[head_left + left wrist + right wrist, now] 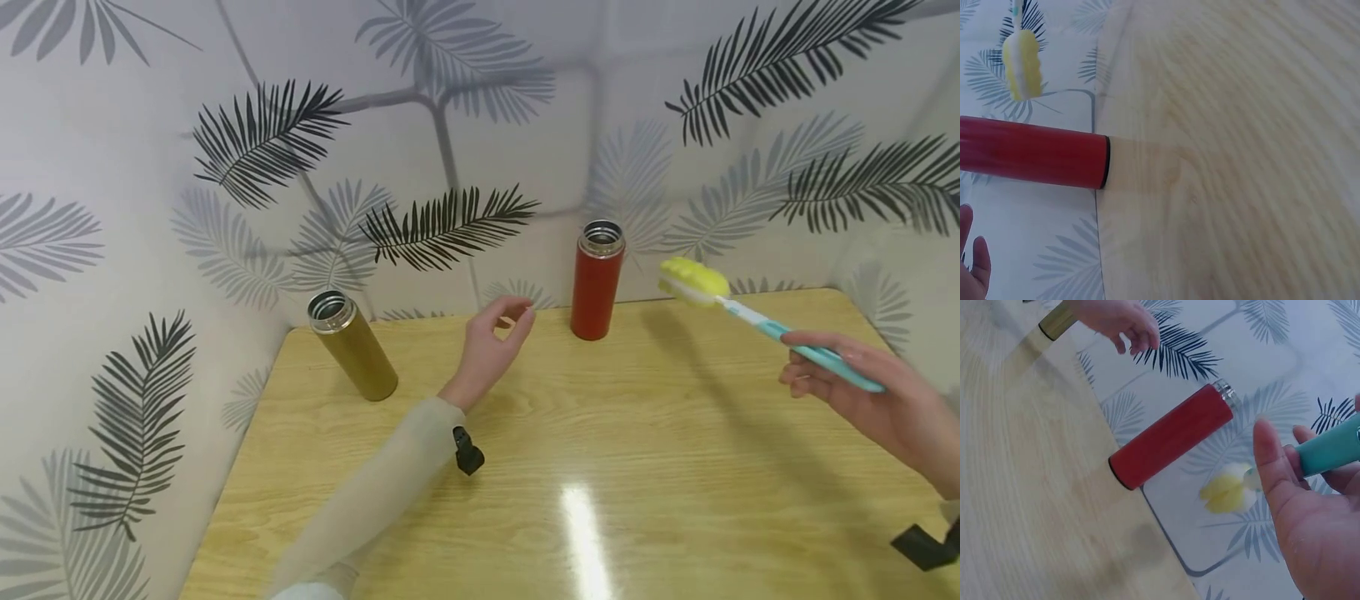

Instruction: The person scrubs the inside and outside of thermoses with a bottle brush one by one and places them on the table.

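My right hand grips the turquoise handle of a bottle brush with a yellow sponge head, held up above the table's right side. The sponge points toward a red thermos, which stands upright and lidless near the back edge. My left hand is left of that thermos, apart from it, with fingers loosely bent and nothing between them. A gold-brown thermos, also uncapped, stands farther left. In the left wrist view only some fingertips of my left hand show, below the red thermos.
A light wooden table carries both thermoses. A pale wall covering with leaf prints rises right behind its back edge. Glare shows on the tabletop near the front.
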Demonstrator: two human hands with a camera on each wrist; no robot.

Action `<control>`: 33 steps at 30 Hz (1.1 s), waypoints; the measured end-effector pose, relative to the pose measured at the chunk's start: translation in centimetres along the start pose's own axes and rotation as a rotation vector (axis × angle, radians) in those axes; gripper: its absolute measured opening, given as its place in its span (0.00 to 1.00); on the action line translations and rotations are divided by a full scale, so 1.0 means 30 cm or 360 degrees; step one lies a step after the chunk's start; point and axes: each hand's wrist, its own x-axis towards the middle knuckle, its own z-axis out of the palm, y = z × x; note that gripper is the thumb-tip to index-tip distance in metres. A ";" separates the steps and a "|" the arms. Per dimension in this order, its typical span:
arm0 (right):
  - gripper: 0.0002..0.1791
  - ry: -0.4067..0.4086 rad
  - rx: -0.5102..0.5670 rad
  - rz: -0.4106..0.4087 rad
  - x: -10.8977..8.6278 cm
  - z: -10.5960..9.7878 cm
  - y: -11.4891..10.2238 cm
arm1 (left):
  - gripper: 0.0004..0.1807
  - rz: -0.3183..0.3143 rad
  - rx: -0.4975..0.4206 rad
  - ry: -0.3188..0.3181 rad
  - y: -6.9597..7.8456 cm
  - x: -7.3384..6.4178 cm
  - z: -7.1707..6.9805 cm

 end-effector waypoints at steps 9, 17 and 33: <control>0.46 -0.0159 0.0758 0.0061 0.045 0.012 -0.026 | 0.24 -0.0175 -0.0041 0.0014 -0.008 0.129 0.138; 0.42 -0.0290 0.0989 0.0104 0.064 0.017 -0.022 | 0.42 -0.0378 -0.0103 -0.0048 -0.012 0.175 0.237; 0.28 -0.0113 0.0006 0.0004 0.084 -0.003 -0.003 | 0.47 -0.0424 -0.0151 -0.0114 -0.013 0.231 0.315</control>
